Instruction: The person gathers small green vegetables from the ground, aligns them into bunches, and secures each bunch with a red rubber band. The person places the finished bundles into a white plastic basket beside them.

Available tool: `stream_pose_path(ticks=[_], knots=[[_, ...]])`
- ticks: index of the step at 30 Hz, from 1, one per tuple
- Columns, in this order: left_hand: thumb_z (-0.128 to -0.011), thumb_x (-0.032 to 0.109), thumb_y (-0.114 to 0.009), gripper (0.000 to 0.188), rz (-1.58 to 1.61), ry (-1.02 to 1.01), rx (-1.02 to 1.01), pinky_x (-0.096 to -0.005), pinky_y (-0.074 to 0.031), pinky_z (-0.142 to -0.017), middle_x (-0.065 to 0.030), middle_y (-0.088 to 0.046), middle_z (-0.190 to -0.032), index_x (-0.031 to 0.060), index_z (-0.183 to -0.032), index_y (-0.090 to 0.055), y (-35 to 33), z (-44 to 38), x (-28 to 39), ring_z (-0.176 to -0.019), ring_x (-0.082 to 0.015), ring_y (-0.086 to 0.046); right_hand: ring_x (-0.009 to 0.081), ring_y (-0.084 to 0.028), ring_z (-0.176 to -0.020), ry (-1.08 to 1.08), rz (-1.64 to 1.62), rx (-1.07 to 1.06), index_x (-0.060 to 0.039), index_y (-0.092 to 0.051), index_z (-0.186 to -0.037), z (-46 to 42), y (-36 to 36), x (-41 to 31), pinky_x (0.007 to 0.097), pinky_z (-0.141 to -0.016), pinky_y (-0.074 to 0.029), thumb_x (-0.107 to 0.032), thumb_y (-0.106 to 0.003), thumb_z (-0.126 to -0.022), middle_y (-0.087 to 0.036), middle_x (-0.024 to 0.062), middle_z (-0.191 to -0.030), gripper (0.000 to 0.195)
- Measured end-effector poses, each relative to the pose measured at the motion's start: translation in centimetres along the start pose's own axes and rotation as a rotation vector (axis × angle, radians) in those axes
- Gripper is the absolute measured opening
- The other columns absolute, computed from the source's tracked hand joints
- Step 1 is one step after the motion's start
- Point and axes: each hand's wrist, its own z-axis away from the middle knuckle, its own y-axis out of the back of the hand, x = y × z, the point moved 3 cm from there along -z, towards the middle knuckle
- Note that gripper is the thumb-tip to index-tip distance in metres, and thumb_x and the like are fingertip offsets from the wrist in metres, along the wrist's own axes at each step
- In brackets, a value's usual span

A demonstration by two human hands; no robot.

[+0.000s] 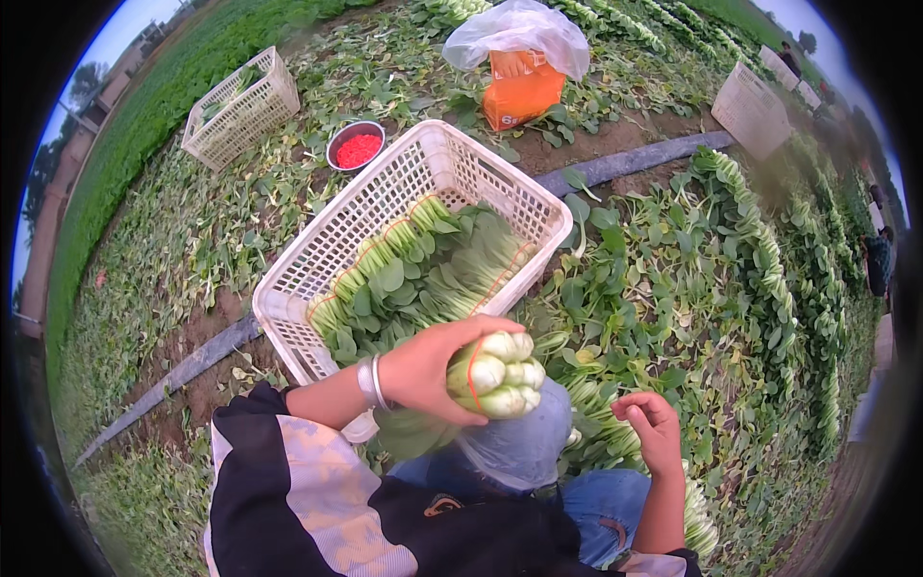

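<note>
My left hand (422,364) grips a bunch of bok choy (505,379), its white root ends facing up and right and its leaves hanging below the hand. A red rubber band (473,375) circles the stalks. Just past it stands a white slatted plastic crate (508,172), holding rows of banded bok choy bunches (395,278). My right hand (655,429) hovers to the right of my knees, its fingers loosely curled and nothing visible in them. Beneath and beside it lie loose bok choy plants (602,411) on the ground.
A metal bowl of red rubber bands (359,150) stands behind the crate. Farther off are an orange bag (523,90) under clear plastic, another crate (241,108) and an upright crate (750,108). A dark flat hose (634,159) crosses the ground. A person (878,260) is at far right.
</note>
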Motion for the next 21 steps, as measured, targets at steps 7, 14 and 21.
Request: stream_pose_path(ticks=[7,14,21], knots=[[-0.088,0.019,-0.085,0.057,0.864,0.254,0.903,-0.0387,-0.061,-0.084,-0.0084,-0.072,-0.117,0.0041,-0.137,-0.059,16.4,-15.1,-29.8,-0.099,-0.0200,-0.072,0.0175,-0.070,-0.100,-0.506,-0.009,0.416,-0.0002,-0.065,-0.123,9.1,5.1,11.4,0.0303,-0.085,-0.056,-0.012,-0.063,-0.106,-0.074,0.0109,-0.113,0.021],[-0.062,0.045,-0.101,0.120,0.250,0.632,1.670,-0.0429,-0.050,-0.107,-0.0261,-0.054,-0.144,-0.0073,-0.150,-0.038,19.5,-16.4,-45.9,-0.126,-0.0355,-0.061,0.0208,-0.067,-0.115,-0.691,0.028,0.294,-0.0034,-0.066,-0.133,6.8,2.9,11.7,0.0336,-0.098,-0.055,-0.026,-0.065,-0.107,-0.072,0.0098,-0.126,0.035],[-0.084,0.053,-0.083,0.103,0.225,0.526,1.855,-0.0518,-0.041,-0.113,-0.0355,-0.047,-0.149,-0.0039,-0.154,-0.032,17.1,-19.0,-43.1,-0.136,-0.0468,-0.051,0.0166,-0.069,-0.102,-0.670,-0.008,0.484,-0.0006,-0.066,-0.124,6.5,2.2,10.9,0.0296,-0.089,-0.054,-0.012,-0.062,-0.106,-0.075,0.0110,-0.116,0.022]])
